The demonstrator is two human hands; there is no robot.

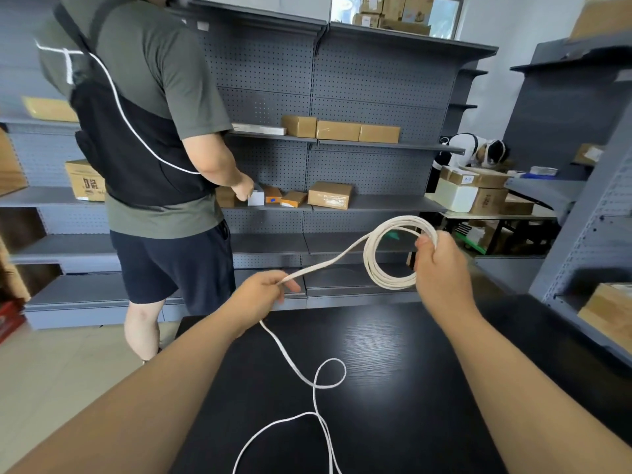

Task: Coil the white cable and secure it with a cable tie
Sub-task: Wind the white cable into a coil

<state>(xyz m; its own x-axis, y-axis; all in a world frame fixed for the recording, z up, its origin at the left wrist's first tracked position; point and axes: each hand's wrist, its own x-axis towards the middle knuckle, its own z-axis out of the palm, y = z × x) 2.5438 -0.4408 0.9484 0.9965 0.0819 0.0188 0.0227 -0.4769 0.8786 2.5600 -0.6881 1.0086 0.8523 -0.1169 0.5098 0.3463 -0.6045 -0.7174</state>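
One thin white cable (328, 265) runs between two hands. The right hand (441, 268) grips its several-turn coil; the left hand (263, 292) pinches the straight run. Slack loops below it on the black wood-grain desk (410, 371).

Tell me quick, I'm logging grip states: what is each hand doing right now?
Left hand: pinching the loose run of the white cable.
Right hand: gripping the finished coil of that cable.

right hand (441, 268) gripping white cable (372, 268) coil, left hand (263, 295) pinching strand
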